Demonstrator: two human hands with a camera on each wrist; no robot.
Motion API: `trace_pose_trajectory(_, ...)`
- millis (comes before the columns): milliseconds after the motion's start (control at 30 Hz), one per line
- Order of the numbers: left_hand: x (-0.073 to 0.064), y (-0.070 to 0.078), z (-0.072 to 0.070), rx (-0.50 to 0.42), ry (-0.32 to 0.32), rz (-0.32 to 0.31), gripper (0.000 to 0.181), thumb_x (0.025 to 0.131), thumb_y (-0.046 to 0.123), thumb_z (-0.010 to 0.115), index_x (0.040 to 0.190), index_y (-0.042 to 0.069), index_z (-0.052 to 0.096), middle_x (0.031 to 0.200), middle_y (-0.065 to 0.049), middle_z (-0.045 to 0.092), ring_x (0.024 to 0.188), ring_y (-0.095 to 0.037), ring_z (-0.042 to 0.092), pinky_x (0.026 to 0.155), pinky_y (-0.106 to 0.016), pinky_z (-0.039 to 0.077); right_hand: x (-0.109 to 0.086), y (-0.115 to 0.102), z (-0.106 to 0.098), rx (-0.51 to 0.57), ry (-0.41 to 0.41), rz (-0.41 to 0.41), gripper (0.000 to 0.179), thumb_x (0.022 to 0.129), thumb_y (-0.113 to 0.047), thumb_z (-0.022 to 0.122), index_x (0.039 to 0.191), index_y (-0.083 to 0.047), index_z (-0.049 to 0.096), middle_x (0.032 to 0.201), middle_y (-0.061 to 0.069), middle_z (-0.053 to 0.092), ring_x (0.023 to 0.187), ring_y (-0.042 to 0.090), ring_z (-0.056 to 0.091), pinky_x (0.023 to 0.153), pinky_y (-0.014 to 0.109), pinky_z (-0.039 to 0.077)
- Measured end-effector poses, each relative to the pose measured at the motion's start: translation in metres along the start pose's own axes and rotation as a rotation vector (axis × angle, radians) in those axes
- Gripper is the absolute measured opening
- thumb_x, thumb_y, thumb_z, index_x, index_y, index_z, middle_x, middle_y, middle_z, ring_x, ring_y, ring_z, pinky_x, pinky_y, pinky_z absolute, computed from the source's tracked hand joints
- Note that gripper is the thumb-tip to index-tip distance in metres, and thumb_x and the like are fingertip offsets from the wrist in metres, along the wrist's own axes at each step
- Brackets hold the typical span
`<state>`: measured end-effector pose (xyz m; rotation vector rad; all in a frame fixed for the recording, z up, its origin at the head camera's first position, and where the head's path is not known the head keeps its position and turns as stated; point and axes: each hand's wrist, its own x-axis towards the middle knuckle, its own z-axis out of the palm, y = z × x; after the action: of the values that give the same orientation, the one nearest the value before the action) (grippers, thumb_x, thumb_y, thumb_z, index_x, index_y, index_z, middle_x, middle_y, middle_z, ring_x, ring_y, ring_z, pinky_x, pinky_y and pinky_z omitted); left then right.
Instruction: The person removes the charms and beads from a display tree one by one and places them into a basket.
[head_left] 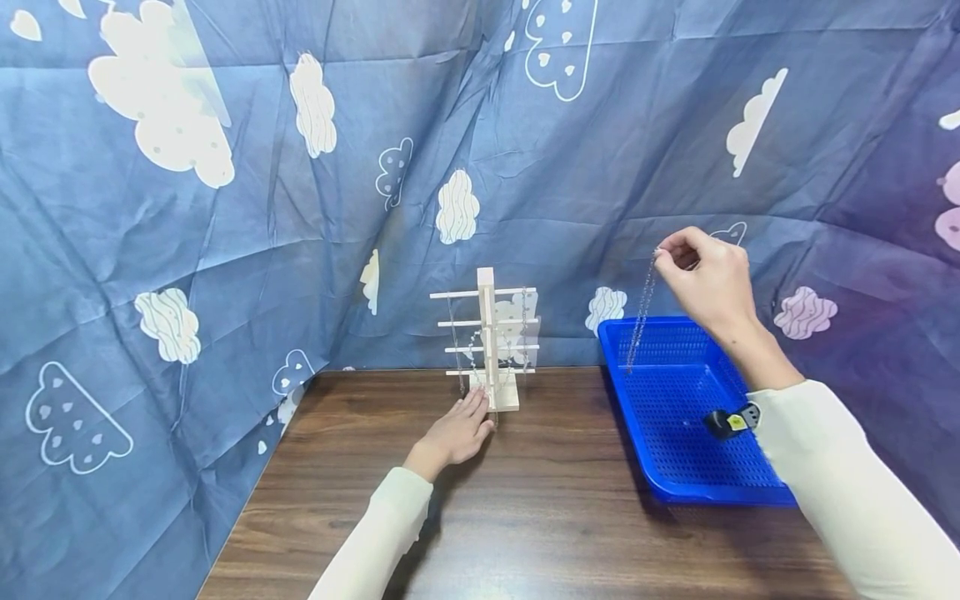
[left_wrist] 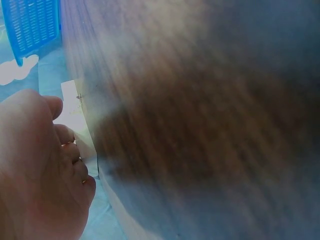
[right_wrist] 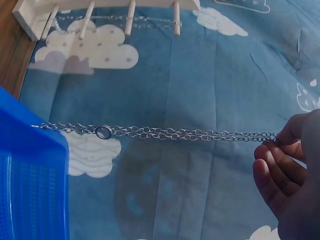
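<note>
My right hand (head_left: pixel 708 275) is raised above the left part of the blue basket and pinches one end of a silver chain necklace (head_left: pixel 640 321) between thumb and fingertips. Doubled, the necklace hangs straight down, and in the right wrist view a small ring (right_wrist: pixel 103 132) shows partway along it. My left hand (head_left: pixel 456 432) rests with extended fingers at the base (head_left: pixel 508 398) of a pale wooden necklace stand (head_left: pixel 487 333). Several chains hang from the stand's pegs on both sides. In the left wrist view the palm hides part of the base.
The blue plastic basket (head_left: pixel 628 412) stands on the wooden table (head_left: pixel 555 492) to the right of the stand. A black wrist camera (head_left: pixel 723 423) sits below my right wrist. Behind the table hangs a blue cloth (head_left: pixel 397 275) with cloud prints.
</note>
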<state>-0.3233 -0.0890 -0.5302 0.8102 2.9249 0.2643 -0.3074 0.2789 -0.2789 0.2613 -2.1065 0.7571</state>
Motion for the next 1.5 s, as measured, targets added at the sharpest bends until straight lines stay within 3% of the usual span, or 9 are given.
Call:
trace_pose_trajectory(300, 0.002, 0.000, 0.001, 0.012, -0.006, 0.008, 0.063, 0.116, 0.034, 0.029, 0.167, -0.003, 0.025, 0.178, -0.018, 0.016, 0.167, -0.032, 0.015, 0.137, -0.048, 0.020, -0.002, 0.018, -0.010, -0.042, -0.019, 0.055, 0.016, 0.096, -0.020, 0.068, 0.098, -0.007, 0.078, 0.087, 0.017, 0.077, 0.065, -0.028, 0.041, 0.069, 0.008, 0.034)
trace_pose_trajectory(600, 0.001, 0.000, -0.001, 0.005, 0.000, 0.003, 0.062, 0.116, 0.034, 0.028, 0.167, -0.002, 0.027, 0.178, -0.017, 0.017, 0.167, -0.032, 0.015, 0.137, -0.047, 0.020, -0.001, 0.027, -0.013, -0.069, -0.023, 0.052, 0.017, 0.096, -0.020, 0.068, 0.098, -0.006, 0.078, 0.089, 0.019, 0.078, 0.067, -0.029, 0.040, 0.071, 0.014, 0.036)
trace_pose_trajectory(1300, 0.000, -0.001, 0.001, 0.002, 0.005, 0.011, 0.062, 0.116, 0.033, 0.029, 0.166, -0.003, 0.028, 0.178, -0.018, 0.018, 0.167, -0.032, 0.015, 0.137, -0.047, 0.020, -0.014, 0.064, -0.003, -0.141, -0.087, 0.129, 0.018, 0.096, -0.021, 0.067, 0.099, -0.005, 0.075, 0.089, 0.019, 0.076, 0.065, -0.028, 0.033, 0.071, 0.028, 0.038)
trace_pose_trajectory(1400, 0.000, -0.001, 0.001, 0.007, 0.007, 0.011, 0.062, 0.116, 0.033, 0.029, 0.167, -0.003, 0.027, 0.178, -0.017, 0.017, 0.168, -0.031, 0.014, 0.137, -0.046, 0.020, -0.016, 0.071, -0.001, -0.161, -0.109, 0.152, 0.018, 0.097, -0.022, 0.066, 0.099, -0.006, 0.075, 0.090, 0.018, 0.076, 0.067, -0.020, 0.040, 0.071, 0.030, 0.039)
trace_pose_trajectory(1500, 0.001, -0.002, 0.001, 0.017, 0.005, 0.010, 0.062, 0.116, 0.033, 0.028, 0.167, -0.002, 0.026, 0.179, -0.017, 0.016, 0.168, -0.030, 0.014, 0.137, -0.045, 0.020, -0.018, 0.079, 0.003, -0.181, -0.134, 0.172, 0.019, 0.098, -0.024, 0.065, 0.101, -0.008, 0.075, 0.092, 0.018, 0.077, 0.072, 0.002, 0.057, 0.071, 0.035, 0.042)
